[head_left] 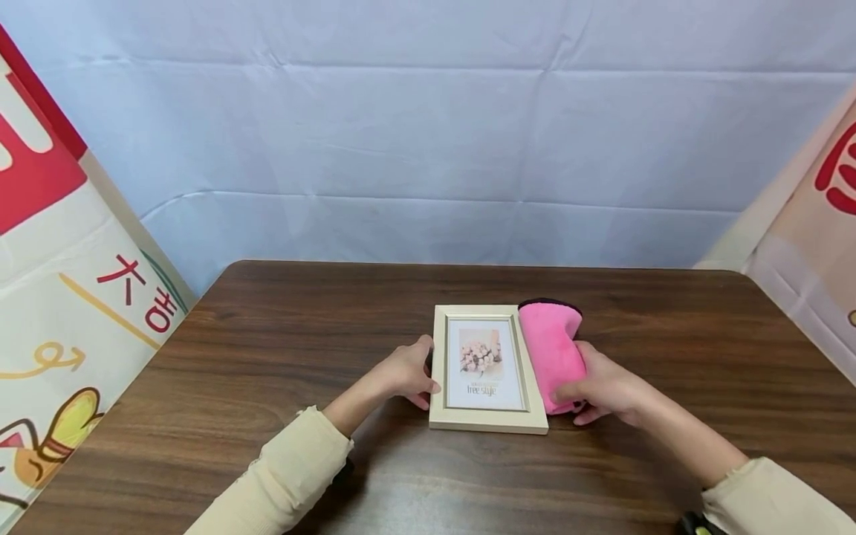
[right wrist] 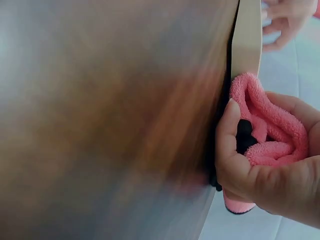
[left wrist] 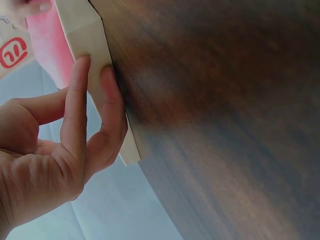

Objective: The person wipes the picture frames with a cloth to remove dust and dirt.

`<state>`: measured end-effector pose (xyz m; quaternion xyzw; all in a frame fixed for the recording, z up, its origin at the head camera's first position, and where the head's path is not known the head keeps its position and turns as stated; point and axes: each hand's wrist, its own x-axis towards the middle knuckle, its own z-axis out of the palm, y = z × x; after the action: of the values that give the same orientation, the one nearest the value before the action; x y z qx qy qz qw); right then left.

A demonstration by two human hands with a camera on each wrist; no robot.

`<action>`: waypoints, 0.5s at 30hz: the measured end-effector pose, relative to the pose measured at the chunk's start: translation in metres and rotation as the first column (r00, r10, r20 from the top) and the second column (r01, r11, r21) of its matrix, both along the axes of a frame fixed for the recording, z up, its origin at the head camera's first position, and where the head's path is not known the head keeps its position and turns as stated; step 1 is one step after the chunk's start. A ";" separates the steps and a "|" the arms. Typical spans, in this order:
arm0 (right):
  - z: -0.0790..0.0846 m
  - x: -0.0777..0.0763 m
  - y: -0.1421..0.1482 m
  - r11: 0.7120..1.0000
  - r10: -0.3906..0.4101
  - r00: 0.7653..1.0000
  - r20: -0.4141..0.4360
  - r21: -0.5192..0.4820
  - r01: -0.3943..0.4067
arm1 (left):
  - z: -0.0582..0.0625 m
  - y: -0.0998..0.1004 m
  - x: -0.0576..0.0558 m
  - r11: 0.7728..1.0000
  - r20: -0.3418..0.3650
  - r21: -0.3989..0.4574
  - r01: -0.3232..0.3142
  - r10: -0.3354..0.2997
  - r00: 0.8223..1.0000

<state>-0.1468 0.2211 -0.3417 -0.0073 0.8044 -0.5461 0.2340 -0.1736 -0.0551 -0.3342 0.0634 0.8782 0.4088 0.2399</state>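
Observation:
A cream picture frame (head_left: pixel 441 371) with a flower print lies face up on the table, its left edge toward my left hand (head_left: pixel 404 371). In the left wrist view, bent fingers (left wrist: pixel 75 110) of that hand lie against the frame's side (left wrist: pixel 90 42), with another digit reaching toward its face. Along the frame's right edge is a rolled pink plush cloth (head_left: pixel 551 349) with dark trim. My right hand (head_left: pixel 605 386) grips the cloth's near end. The right wrist view shows a thumb and fingers curled round the pink roll (right wrist: pixel 275 120), a black bit inside its folds.
The dark wood table (head_left: pixel 301 334) ends at a pale blue cloth backdrop (head_left: pixel 401 134). Printed banners hang beside it, one at the left (head_left: pixel 100 297) and one at the right (head_left: pixel 816 260). Light sleeves cover both forearms.

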 end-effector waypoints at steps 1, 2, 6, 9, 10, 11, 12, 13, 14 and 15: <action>0.000 -0.005 0.000 1.000 -0.001 1.000 0.003 0.003 0.001 | 0.000 0.000 0.000 1.000 -0.001 0.003 0.002 -0.002 1.000; 0.000 -0.009 0.001 1.000 0.001 1.000 0.004 0.007 -0.001 | 0.000 0.000 0.000 1.000 -0.001 0.006 0.003 -0.003 1.000; 0.000 -0.029 0.001 1.000 0.005 1.000 0.006 0.022 -0.006 | -0.001 -0.001 0.001 1.000 0.001 0.026 0.000 0.000 1.000; 0.002 -0.041 0.001 1.000 0.010 1.000 0.011 0.023 -0.011 | -0.002 -0.001 0.001 0.999 0.001 0.038 -0.005 0.005 1.000; 0.002 -0.045 0.001 1.000 0.008 1.000 0.013 0.024 -0.008 | -0.002 -0.002 0.001 0.999 -0.001 0.039 -0.004 0.004 1.000; 0.003 -0.048 0.002 1.000 0.009 1.000 0.013 0.020 -0.009 | -0.002 -0.002 0.001 0.999 -0.002 0.037 -0.005 0.005 1.000; 0.003 -0.050 0.002 1.000 0.007 1.000 0.015 0.017 -0.007 | -0.002 -0.002 0.001 0.999 -0.004 0.034 -0.005 0.005 1.000; 0.003 -0.052 0.002 1.000 0.005 1.000 0.015 0.014 -0.005 | -0.002 -0.001 0.001 1.000 -0.005 0.031 -0.004 0.004 1.000; 0.003 -0.054 0.002 1.000 0.005 1.000 0.015 0.011 -0.005 | -0.002 -0.001 0.001 1.000 -0.006 0.029 -0.003 0.003 1.000; 0.002 -0.055 0.003 1.000 0.007 1.000 0.014 0.014 -0.007 | -0.002 -0.001 0.001 1.000 -0.005 0.026 -0.002 0.002 1.000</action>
<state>-0.2015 0.2236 -0.3393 -0.0046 0.8066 -0.5395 0.2416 -0.1729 -0.0563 -0.3361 0.0667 0.8735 0.4203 0.2363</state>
